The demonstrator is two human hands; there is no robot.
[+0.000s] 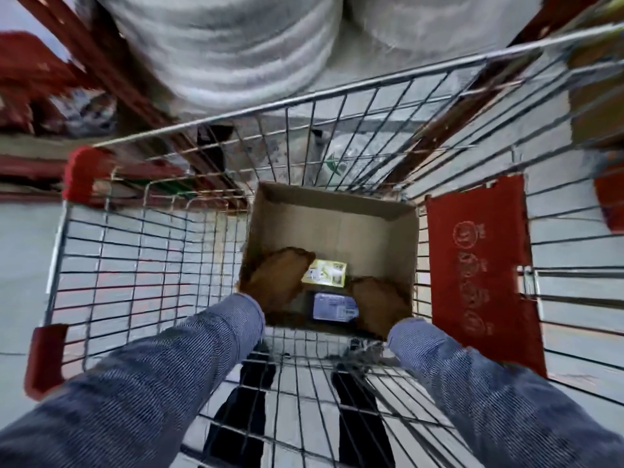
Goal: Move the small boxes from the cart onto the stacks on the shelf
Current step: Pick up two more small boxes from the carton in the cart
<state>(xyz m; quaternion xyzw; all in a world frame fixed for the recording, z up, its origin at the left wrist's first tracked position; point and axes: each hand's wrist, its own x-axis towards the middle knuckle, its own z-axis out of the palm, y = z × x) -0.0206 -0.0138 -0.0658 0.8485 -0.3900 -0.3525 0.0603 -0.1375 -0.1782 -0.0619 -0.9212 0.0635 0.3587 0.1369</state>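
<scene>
Left hand (277, 275) and right hand (379, 303), grips unclear, flanking dark box (334, 306); yellow box (326, 271) beyond, nearer left.

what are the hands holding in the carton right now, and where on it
Cannot be told. Both hands reach into the carton: left hand beside the yellow box, right hand beside the blue box.

My hands reach down through the open top of the carton (388, 231); its cardboard walls and the cart's (135, 251) wire sides hem them in.
</scene>
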